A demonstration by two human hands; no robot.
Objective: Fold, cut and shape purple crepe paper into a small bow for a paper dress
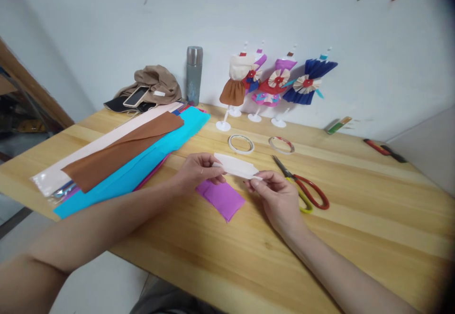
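Observation:
Between my two hands stretches a strip of pale paper, folded along its near edge and raised a little over the table. My left hand pinches its left end between thumb and fingers. At the other end, my right hand grips a corner the same way. A folded purple piece of crepe paper lies below the strip. Just right of my right hand rest scissors with red handles, and a yellow-handled pair lies partly under them.
Two tape rolls lie beyond my hands. Small dressed stands line the wall beside a grey flask. Brown and blue crepe sheets cover the left side. A phone rests by a cloth bag. A cutter is far right.

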